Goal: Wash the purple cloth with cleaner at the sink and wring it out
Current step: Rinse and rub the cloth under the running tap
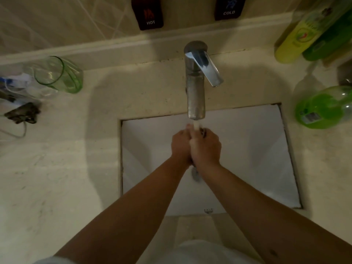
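Observation:
My left hand and my right hand are pressed together over the white sink, right under the spout of the steel tap. Water runs from the spout onto them. The cloth is almost entirely hidden between the palms. Only a dark bit shows at the fingertips, and a greyish tail hangs below the wrists. Both hands are closed around it.
A green glass and dark clutter with a cable stand on the counter at left. Yellow and green bottles stand at the back right, and a green bottle of liquid stands by the sink's right edge. HOT and COLD signs hang on the wall.

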